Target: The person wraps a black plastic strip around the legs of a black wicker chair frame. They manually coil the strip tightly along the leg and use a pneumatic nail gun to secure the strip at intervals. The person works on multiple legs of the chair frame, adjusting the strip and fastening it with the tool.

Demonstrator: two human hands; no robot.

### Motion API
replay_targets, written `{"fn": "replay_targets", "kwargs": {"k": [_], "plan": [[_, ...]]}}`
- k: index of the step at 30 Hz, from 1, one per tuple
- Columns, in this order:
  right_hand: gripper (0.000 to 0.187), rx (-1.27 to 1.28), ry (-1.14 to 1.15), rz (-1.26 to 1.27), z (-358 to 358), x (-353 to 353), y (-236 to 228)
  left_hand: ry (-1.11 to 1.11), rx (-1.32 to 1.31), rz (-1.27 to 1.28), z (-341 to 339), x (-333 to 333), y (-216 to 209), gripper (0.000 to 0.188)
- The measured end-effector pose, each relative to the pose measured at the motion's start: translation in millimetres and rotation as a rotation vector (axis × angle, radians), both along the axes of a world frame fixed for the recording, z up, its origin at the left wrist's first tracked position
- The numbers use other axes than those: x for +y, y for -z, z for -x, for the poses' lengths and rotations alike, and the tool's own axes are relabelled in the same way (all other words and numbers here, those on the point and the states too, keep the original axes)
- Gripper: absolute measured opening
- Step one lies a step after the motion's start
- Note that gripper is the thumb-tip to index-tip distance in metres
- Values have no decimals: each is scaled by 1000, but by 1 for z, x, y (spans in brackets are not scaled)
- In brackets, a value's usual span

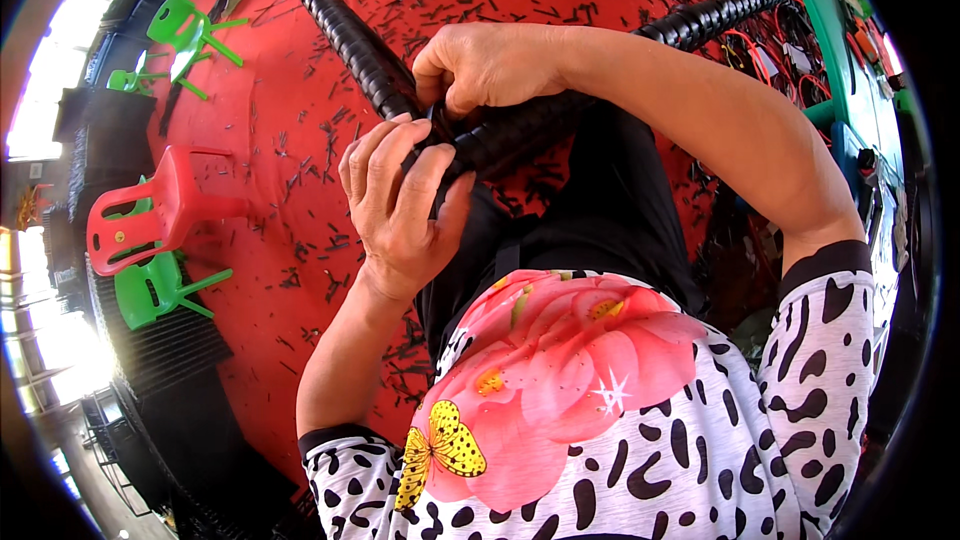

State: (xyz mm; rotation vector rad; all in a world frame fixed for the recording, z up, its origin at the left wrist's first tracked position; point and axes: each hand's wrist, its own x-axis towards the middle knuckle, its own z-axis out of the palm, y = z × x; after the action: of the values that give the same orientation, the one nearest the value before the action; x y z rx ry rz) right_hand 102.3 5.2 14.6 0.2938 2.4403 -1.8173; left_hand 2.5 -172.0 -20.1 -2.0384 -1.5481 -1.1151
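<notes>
Two long black ribbed lengths, shiny and tapering like spirally wrapped tubes, meet in a V at my hands. One black ribbed length [345, 35] runs up to the far left. The other black ribbed length [725, 15] passes beneath my right forearm to the far right. My left hand [395, 200] has its fingers curled over the place where they meet. Just beyond it, my right hand [490, 65] is closed in a pinch at the same joint, its fingertips partly hidden. Whether the two lengths are one piece cannot be made out.
Small black scraps litter the red floor [290, 240]. At the left are a red chair [180, 195] and green chairs [180, 30]. On the right, a green-edged table [815, 30] stands beside red cords and clutter.
</notes>
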Motion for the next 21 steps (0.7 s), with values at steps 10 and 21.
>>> {"fn": "replay_targets", "kwargs": {"k": [10, 21], "plan": [[30, -267, -68, -341, 8, -8, -10, -24, 110, 124, -3, 3, -5, 38], [37, -363, -212, -177, 10, 0, -7, 56, 93, 82, 4, 7, 4, 40]]}}
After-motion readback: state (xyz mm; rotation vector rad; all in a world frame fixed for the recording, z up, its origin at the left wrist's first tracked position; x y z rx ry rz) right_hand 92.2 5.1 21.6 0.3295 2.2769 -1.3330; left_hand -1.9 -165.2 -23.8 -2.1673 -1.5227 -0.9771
